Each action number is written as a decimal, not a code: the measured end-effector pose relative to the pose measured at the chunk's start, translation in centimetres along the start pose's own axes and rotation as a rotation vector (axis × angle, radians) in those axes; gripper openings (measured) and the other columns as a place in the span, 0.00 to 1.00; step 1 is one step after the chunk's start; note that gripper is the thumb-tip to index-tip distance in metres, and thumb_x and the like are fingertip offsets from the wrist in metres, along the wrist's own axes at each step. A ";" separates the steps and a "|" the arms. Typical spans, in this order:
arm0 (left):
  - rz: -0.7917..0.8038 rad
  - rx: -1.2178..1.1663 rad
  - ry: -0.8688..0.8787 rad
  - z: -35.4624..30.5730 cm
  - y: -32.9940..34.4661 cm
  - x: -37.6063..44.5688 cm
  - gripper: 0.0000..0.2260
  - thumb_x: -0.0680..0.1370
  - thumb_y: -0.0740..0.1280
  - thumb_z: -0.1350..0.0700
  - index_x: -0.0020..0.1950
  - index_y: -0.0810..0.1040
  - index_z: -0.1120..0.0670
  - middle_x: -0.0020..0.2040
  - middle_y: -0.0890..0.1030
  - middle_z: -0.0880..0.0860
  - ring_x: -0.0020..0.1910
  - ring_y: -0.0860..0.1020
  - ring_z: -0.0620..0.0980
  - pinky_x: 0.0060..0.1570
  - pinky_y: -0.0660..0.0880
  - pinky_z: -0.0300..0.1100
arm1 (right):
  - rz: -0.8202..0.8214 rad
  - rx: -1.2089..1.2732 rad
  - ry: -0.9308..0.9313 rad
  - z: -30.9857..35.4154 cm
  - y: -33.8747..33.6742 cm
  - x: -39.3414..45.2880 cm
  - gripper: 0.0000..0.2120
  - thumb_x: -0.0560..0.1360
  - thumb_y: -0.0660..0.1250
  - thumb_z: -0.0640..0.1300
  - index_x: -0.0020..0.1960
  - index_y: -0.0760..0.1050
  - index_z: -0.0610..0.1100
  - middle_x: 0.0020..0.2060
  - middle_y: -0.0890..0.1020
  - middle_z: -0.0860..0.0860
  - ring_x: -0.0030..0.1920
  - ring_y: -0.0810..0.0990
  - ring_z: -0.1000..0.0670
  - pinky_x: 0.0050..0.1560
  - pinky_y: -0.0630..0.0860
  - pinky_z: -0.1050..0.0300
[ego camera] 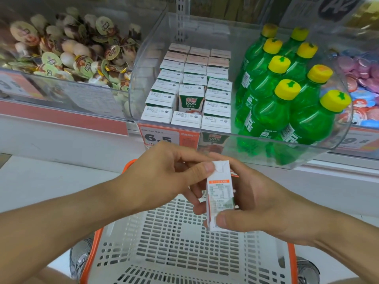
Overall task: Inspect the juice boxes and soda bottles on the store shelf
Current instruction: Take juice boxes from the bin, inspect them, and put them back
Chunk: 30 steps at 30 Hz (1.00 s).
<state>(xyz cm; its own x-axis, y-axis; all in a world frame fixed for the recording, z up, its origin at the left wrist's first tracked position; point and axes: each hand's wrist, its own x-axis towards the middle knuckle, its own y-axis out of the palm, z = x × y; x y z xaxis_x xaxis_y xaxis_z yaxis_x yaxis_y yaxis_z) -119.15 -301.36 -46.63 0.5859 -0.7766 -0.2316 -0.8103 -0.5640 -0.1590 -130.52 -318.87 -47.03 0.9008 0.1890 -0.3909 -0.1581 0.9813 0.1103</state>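
Note:
Both hands hold one small white juice box (220, 193) above the basket, its printed label side turned up to me. My left hand (164, 177) pinches its top end with thumb and fingers. My right hand (256, 203) grips its lower end, thumb on the front. Behind, a clear bin (291, 158) on the shelf holds several rows of the same white juice boxes (190, 93) on the left and several green soda bottles (281, 99) with yellow caps on the right.
A white shopping basket (176, 247) with orange rim sits below my hands. A clear bin of jelly cups (71, 56) stands at the left, and a bin of pink and blue cups (361, 83) at the right. An orange price tag (158, 138) reads 6.5.

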 end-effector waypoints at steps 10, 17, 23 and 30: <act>-0.077 0.080 -0.012 0.0 -0.6 0.3 0.10 0.79 0.66 0.54 0.53 0.85 0.55 0.40 0.85 0.57 0.32 0.83 0.54 0.34 0.82 0.46 | 0.018 0.100 -0.081 0.6 -0.4 0.1 0.41 0.64 0.75 0.31 0.69 0.72 0.61 0.63 0.79 0.44 0.54 0.76 0.27 0.57 0.75 0.30; -0.077 0.337 0.272 0.0 -0.5 -0.6 0.17 0.77 0.67 0.48 0.66 0.75 0.39 0.57 0.78 0.41 0.60 0.77 0.42 0.57 0.73 0.33 | -0.103 0.159 0.049 1.6 -0.2 0.2 0.18 0.67 0.71 0.40 0.55 0.85 0.50 0.55 0.84 0.36 0.54 0.81 0.29 0.54 0.82 0.37; 0.035 0.469 0.405 0.2 0.1 -0.8 0.28 0.77 0.71 0.50 0.75 0.67 0.42 0.63 0.78 0.39 0.64 0.75 0.39 0.60 0.72 0.35 | -0.176 0.052 0.031 1.8 0.4 -0.3 0.26 0.75 0.61 0.58 0.42 0.83 0.35 0.40 0.87 0.40 0.42 0.88 0.43 0.47 0.84 0.53; -0.037 0.331 0.353 0.5 -0.4 0.1 0.17 0.74 0.70 0.56 0.62 0.77 0.44 0.54 0.81 0.42 0.59 0.79 0.44 0.55 0.78 0.39 | -0.183 -0.028 -0.032 1.8 -0.6 -0.1 0.14 0.77 0.67 0.46 0.56 0.84 0.38 0.50 0.85 0.37 0.51 0.86 0.39 0.53 0.83 0.51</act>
<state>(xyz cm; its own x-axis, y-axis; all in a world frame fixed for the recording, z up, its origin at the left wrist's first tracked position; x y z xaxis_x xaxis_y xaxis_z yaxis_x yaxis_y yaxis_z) -118.78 -301.05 -47.07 0.5346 -0.8378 0.1109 -0.7140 -0.5180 -0.4711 -129.83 -319.54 -45.40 0.9278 0.0069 -0.3729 -0.0018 0.9999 0.0142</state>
